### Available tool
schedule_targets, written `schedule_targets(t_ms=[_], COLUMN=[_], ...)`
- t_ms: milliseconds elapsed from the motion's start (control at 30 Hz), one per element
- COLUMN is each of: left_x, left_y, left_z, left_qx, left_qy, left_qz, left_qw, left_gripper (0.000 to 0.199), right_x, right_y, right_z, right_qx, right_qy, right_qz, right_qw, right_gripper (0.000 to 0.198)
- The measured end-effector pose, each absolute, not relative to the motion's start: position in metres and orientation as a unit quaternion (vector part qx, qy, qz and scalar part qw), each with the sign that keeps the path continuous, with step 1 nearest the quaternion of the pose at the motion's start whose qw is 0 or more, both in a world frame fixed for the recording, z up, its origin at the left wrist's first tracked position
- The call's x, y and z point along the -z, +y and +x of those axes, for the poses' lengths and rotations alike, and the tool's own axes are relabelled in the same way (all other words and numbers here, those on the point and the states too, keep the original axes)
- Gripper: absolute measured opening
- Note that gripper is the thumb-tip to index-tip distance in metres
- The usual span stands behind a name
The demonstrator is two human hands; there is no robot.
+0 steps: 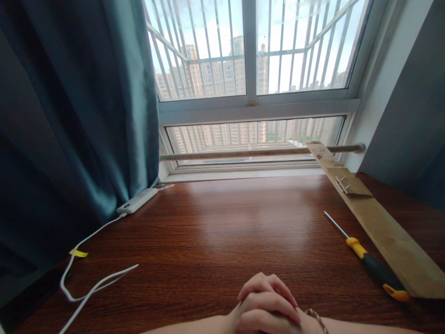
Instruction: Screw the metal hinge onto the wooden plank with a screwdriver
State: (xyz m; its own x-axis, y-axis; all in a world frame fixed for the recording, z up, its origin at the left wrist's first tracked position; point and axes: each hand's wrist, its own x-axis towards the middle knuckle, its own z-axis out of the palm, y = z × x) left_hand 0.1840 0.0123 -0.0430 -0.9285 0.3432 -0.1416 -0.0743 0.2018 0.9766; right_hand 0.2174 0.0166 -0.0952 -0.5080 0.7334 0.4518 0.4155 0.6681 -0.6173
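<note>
My left hand (259,301) and my right hand (287,297) are clasped together at the bottom middle, their fingers folded over one another. No object shows between them, though the palms are hidden. A bracelet (317,320) circles my right wrist. To the right, apart from both hands, lies a screwdriver (380,271) with a yellow and black handle, its thin shaft pointing away to the left. Beside it stretches a long brown cardboard strip (392,236), its far end by the window bar. A few small screws (347,187) rest on a raised flap of the strip.
A white oblong device (139,201) sits at the left by a blue curtain (134,102). From it a white cable (66,273) loops over the brown wooden tabletop (222,232), past a yellow tag (79,253). Behind the table, a metal bar (243,154) crosses the window.
</note>
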Motion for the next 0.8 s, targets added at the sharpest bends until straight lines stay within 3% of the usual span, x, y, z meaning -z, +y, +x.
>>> schedule_targets(t_ms=[167, 300, 400, 567, 667, 800], left_x=[0.042, 0.047, 0.049, 0.05, 0.051, 0.052], left_y=[0.01, 0.007, 0.008, 0.011, 0.013, 0.013], left_z=[0.181, 0.177, 0.176, 0.182, 0.184, 0.185], left_qx=[-0.625, -0.647, -0.651, -0.633, -0.638, -0.645], left_qy=[0.752, 0.717, 0.711, 0.741, 0.741, 0.735], left_qz=[0.092, 0.129, 0.137, 0.102, 0.098, 0.104], left_qw=[0.189, 0.226, 0.228, 0.199, 0.186, 0.18], left_gripper=[0.034, 0.033, 0.034, 0.033, 0.035, 0.039], right_x=[0.092, 0.104, 0.113, 0.113, 0.11, 0.109], right_y=[0.022, 0.022, 0.023, 0.024, 0.023, 0.022], right_z=[0.219, 0.216, 0.212, 0.216, 0.221, 0.222], right_qx=[-0.196, -0.109, -0.069, -0.107, -0.13, -0.144], right_qy=[-0.842, -0.85, -0.837, -0.844, -0.854, -0.859], right_qz=[-0.347, -0.44, -0.499, -0.439, -0.398, -0.369], right_qw=[0.363, 0.269, 0.215, 0.288, 0.308, 0.325], right_gripper=[0.029, 0.055, 0.061, 0.034, 0.036, 0.023])
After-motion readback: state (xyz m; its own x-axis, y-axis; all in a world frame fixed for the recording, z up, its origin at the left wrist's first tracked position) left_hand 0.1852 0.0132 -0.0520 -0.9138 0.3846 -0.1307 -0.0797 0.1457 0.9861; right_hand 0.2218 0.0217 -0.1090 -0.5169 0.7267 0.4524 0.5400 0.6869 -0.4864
